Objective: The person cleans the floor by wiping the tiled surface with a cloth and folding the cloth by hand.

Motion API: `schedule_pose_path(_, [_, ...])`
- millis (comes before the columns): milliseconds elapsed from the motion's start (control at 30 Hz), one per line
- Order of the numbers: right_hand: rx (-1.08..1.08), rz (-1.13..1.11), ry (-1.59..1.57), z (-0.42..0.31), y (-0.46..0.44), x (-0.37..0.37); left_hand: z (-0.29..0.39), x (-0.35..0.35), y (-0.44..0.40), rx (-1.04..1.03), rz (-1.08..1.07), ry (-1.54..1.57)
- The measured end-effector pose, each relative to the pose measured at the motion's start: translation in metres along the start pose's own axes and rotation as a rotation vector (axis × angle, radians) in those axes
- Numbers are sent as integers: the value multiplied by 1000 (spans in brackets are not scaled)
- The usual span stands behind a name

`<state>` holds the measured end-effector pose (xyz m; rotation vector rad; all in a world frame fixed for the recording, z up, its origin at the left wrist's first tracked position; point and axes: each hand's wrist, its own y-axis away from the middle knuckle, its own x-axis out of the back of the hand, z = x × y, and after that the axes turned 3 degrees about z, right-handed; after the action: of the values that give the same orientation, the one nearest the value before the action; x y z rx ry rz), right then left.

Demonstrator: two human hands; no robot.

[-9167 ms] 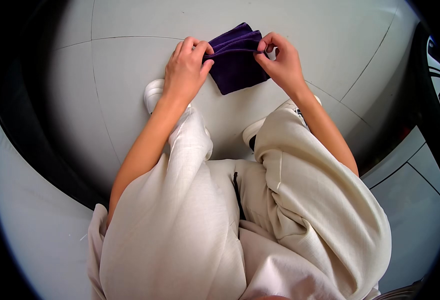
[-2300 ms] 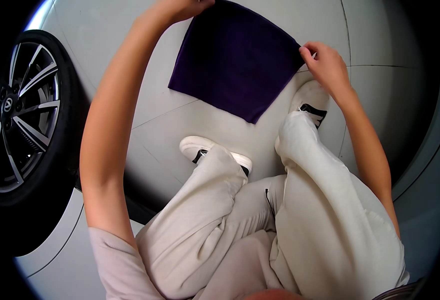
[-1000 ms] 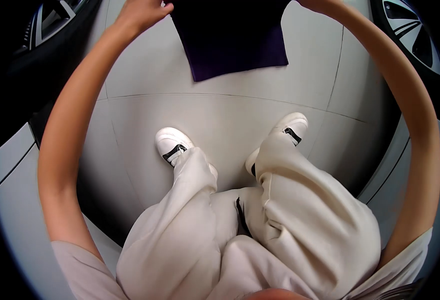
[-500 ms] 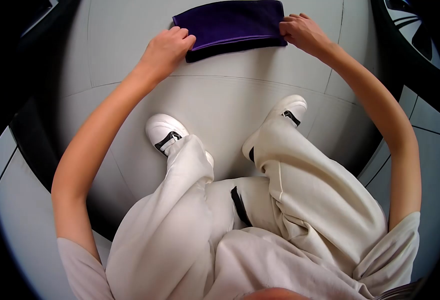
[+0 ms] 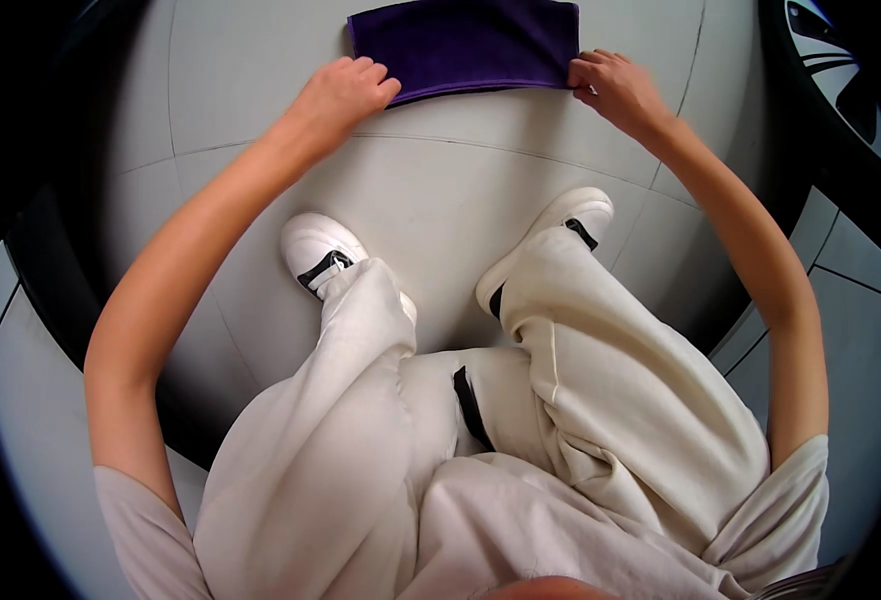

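A dark purple cloth (image 5: 465, 48), roughly rectangular with a brighter purple hem, is stretched out at the top of the view. Its far edge runs close to the frame's upper border. My left hand (image 5: 352, 84) is closed with its fingers pinching the near left corner. On the other side, my right hand (image 5: 615, 88) pinches the near right corner. The near edge hangs almost straight between the two hands. Whether the cloth rests on the floor or hangs just above it, I cannot tell.
Pale floor tiles (image 5: 430, 210) with thin joints lie beneath. My white shoes (image 5: 322, 250) stand apart, below the cloth. A wheel with a silver rim (image 5: 840, 70) is at the upper right, and dark shapes line both sides.
The near edge of the cloth has flattened, and the dark underside strip seen before is now hidden. Both hands keep their hold, with the right slightly lower.
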<state>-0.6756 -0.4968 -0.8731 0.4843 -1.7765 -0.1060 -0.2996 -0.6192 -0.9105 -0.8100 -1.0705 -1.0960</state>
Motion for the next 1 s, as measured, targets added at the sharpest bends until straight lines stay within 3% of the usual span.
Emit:
schedule_pose_path(167, [108,21,102,7,-3,-14,5,-9,3,-67,-30,-49])
schedule_pose_path(300, [61,-32,114,3,-9,0,8,-5,-2,-60,-85,4])
schedule_pose_path(367, [-220,145,-151,6,-17,4,7,7,-6,-16,-62,39])
schedule_pose_path(400, [-220,146,-151,12,-21,6,7,15,-9,29,-42,79])
schedule_pose_path(433, [-194,283,-144,21,-27,7,4,15,-13,28,-43,79])
schedule_pose_path(500, [-191,462,-204,42,-45,5,-8,13,-28,233,334,93])
schedule_pose_path(533, [-292,440,-260,38,-51,16,-19,9,-33,230,334,91])
schedule_pose_path(600, [-205,418,-261,54,-66,16,-39,11,-43,318,450,-103])
schedule_pose_path(633, [-206,417,-264,56,-68,15,-40,21,-49,363,479,11])
schedule_pose_path(667, [-230,316,-268,60,-74,16,-44,19,-50,364,470,16])
schedule_pose_path(733, [-240,226,-261,55,-81,21,-61,14,-53,453,155,53])
schedule_pose_path(867, [-162,166,-132,57,-88,13,-81,1,-56,420,112,133])
schedule_pose_path(1000, [-238,171,-169,62,-92,6,-90,-6,-56,540,75,320])
